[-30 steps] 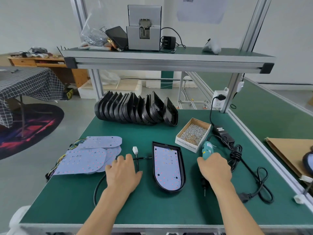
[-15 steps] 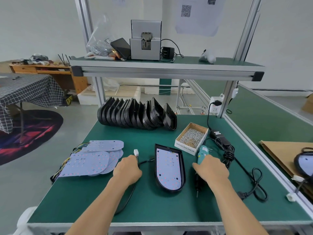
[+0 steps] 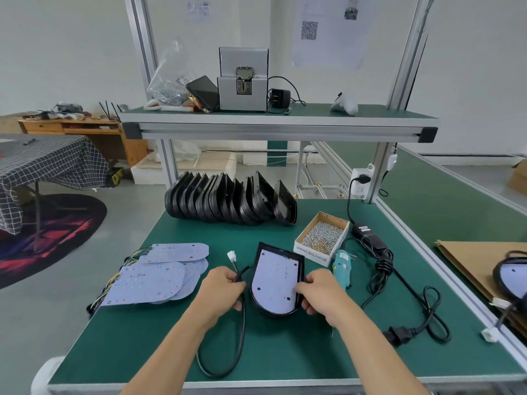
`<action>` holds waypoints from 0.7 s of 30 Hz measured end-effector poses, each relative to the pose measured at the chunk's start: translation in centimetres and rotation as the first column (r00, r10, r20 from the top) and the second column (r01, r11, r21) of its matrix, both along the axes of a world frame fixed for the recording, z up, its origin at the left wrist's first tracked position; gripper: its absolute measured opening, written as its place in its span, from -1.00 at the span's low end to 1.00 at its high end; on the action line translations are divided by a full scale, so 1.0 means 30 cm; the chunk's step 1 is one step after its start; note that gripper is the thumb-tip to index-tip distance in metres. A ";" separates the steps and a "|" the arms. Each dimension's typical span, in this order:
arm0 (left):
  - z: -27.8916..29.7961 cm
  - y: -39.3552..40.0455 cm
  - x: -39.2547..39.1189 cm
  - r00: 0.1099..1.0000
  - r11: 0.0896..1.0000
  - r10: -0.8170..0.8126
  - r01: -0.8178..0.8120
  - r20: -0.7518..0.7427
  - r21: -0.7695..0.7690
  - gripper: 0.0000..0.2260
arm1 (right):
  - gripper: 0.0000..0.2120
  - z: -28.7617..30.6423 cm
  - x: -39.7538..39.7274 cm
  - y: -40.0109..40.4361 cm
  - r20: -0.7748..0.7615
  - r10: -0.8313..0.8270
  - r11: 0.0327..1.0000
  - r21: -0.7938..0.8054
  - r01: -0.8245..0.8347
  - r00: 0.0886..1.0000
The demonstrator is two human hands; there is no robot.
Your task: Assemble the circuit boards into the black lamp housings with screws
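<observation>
A black lamp housing (image 3: 256, 303) lies flat at the front middle of the green table, with a pale circuit board (image 3: 275, 276) seated inside it. My left hand (image 3: 221, 292) is at its left edge and pinches the black cable (image 3: 242, 334), which ends in a white connector (image 3: 231, 256). My right hand (image 3: 320, 295) grips the housing's right edge, thumb on the board. The teal electric screwdriver (image 3: 342, 266) lies on the table just behind my right hand, with no hand on it.
Loose circuit boards (image 3: 154, 280) with coloured wires are piled at the left. A row of empty black housings (image 3: 228, 201) stands at the back. An open box of screws (image 3: 323, 235) sits right of centre. A power adapter and coiled cord (image 3: 379, 260) lie at the right.
My right hand let go of the screwdriver and moved left onto the housing's right edge. My left hand went from resting flat on the table to pinching the cable. The view tilted upward.
</observation>
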State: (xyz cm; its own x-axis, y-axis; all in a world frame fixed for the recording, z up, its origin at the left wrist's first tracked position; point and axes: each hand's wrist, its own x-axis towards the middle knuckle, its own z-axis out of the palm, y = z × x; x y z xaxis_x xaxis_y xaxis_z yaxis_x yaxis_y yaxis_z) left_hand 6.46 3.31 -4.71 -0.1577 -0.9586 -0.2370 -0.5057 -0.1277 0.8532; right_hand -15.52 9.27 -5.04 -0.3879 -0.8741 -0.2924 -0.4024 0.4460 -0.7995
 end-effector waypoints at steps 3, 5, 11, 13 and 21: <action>0.034 0.023 -0.031 0.962 0.994 0.043 -0.014 -0.269 0.107 -0.89 | -0.83 0.037 0.007 0.048 0.227 -0.072 0.986 -0.128 0.103 0.971; 0.068 0.036 -0.061 0.891 0.979 0.099 -0.007 -0.443 0.203 -0.90 | -0.84 0.073 0.023 0.083 0.380 -0.077 0.964 -0.206 0.166 0.922; 0.190 0.101 -0.155 0.614 0.933 0.248 0.056 -0.750 0.355 -0.71 | -0.95 0.168 0.063 0.183 0.361 -0.018 0.925 -0.349 0.153 0.932; 0.236 0.137 -0.196 0.574 0.918 0.212 0.161 -0.791 0.363 -0.76 | -0.78 0.204 0.037 0.218 0.145 -0.093 0.914 -0.380 0.142 0.985; 0.298 0.299 -0.293 0.415 0.877 -0.026 0.446 -0.909 0.179 -0.44 | -0.65 0.299 -0.054 0.370 -0.388 -0.372 0.899 -0.378 0.223 0.843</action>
State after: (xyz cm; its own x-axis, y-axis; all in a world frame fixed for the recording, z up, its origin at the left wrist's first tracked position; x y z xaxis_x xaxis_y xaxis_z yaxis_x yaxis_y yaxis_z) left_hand -2.34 12.27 4.23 -0.6813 -0.7226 -0.1169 0.4093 -0.5085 0.7575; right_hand -17.14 20.36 3.93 -0.6650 -0.7088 0.2353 -0.6312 0.3650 -0.6843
